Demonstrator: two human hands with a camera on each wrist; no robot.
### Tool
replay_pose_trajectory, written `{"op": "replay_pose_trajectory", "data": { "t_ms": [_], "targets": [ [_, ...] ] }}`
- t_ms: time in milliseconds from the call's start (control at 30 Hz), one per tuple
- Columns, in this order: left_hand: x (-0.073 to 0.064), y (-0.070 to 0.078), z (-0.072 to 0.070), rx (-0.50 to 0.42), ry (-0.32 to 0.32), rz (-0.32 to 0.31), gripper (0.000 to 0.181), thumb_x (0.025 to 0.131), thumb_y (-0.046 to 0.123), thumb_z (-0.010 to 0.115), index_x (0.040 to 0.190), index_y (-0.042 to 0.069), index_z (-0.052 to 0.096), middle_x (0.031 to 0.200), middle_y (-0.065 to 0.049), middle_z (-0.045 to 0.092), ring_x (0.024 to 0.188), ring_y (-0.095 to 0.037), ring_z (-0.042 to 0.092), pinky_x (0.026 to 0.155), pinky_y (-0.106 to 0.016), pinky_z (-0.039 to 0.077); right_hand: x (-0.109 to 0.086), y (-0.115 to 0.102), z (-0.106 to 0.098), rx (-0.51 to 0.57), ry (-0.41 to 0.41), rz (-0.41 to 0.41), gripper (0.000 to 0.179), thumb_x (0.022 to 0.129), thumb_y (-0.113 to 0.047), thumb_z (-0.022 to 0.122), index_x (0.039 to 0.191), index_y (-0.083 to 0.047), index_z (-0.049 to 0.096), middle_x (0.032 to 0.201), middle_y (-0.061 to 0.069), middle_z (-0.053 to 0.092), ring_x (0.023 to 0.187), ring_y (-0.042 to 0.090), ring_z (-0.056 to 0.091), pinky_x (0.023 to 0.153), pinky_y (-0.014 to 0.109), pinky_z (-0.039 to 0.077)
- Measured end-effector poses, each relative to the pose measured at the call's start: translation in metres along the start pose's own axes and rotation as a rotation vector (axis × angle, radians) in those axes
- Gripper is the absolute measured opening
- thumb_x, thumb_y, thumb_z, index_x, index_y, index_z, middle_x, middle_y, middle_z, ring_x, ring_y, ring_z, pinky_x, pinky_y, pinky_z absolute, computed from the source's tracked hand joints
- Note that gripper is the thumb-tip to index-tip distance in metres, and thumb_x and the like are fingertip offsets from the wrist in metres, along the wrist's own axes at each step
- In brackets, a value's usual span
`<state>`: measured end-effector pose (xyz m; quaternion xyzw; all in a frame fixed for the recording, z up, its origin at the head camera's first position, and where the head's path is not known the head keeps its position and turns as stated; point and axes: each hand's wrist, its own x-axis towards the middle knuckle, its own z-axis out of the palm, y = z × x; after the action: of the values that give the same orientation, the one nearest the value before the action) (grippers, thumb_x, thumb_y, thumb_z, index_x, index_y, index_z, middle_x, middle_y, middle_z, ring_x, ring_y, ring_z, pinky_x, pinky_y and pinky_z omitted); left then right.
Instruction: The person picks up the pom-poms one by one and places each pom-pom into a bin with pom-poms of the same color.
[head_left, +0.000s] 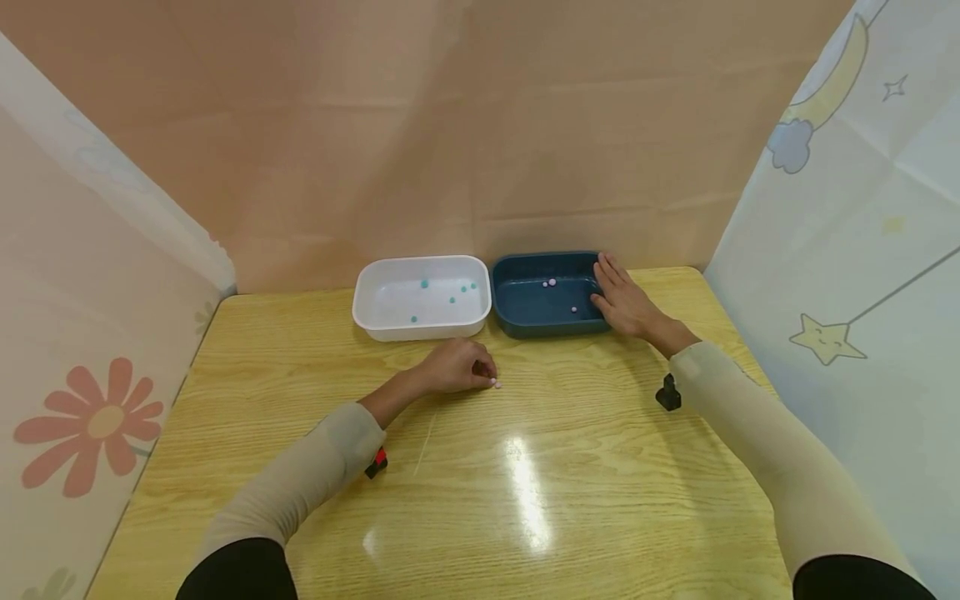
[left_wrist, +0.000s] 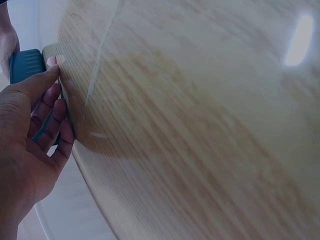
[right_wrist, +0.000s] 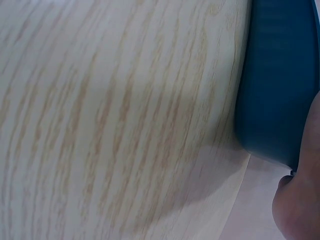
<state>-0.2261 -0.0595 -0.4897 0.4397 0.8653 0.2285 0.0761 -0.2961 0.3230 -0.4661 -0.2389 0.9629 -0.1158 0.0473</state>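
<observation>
My left hand [head_left: 456, 367] is low over the wooden table [head_left: 585, 467], in front of the two trays. Its thumb and fingers come together around a small pink bead [head_left: 498, 386], partly covered by the fingertips. In the left wrist view the pink bead [left_wrist: 60, 59] shows at the thumb tip. My right hand [head_left: 628, 302] rests on the right rim of a dark blue tray [head_left: 551, 328], fingers straight. Several pink beads [head_left: 552, 282] lie in that tray. A white tray [head_left: 422, 333] stands beside it on the left, with several green beads [head_left: 424, 284] inside.
Brown paper covers the wall [head_left: 480, 150] behind the trays. Patterned side panels [head_left: 885, 275] stand left and right of the table. Small black wrist-mounted pieces [head_left: 668, 393] show beside both sleeves. Light glares on the table near the middle.
</observation>
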Motion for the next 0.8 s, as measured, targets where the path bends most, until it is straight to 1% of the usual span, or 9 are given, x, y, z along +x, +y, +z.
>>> {"op": "replay_pose_trajectory", "data": {
  "t_ms": [333,600,800],
  "targets": [
    [-0.002,0.003,-0.005,-0.031,0.034,-0.042,0.009,0.093,0.024,0.084,0.098,0.017,0.084,0.089,0.007,0.074,0.077,-0.002,0.062,0.069,-0.019,0.051,-0.001,-0.002,-0.001,0.002,0.005,-0.007,0.067,0.116,-0.022,0.033,0.161,0.017,0.002,0.172,0.032,-0.010,0.161,0.047,-0.010,0.131,0.053,-0.004],
    [0.000,0.009,-0.012,-0.048,0.086,-0.029,0.008,0.094,0.023,0.083,0.099,0.017,0.084,0.089,0.008,0.074,0.075,-0.003,0.062,0.066,-0.020,0.051,0.000,-0.002,-0.001,-0.007,0.012,-0.006,0.067,0.115,-0.022,0.033,0.161,0.018,0.005,0.172,0.033,-0.008,0.161,0.048,-0.008,0.131,0.053,-0.003],
    [0.004,0.015,-0.020,-0.072,0.116,-0.024,0.008,0.094,0.024,0.083,0.099,0.018,0.084,0.089,0.009,0.076,0.075,-0.003,0.064,0.065,-0.021,0.051,-0.001,-0.002,-0.001,0.005,0.003,-0.003,0.067,0.116,-0.022,0.033,0.161,0.017,0.004,0.172,0.032,-0.010,0.161,0.047,-0.011,0.131,0.053,-0.004]
  ]
}}
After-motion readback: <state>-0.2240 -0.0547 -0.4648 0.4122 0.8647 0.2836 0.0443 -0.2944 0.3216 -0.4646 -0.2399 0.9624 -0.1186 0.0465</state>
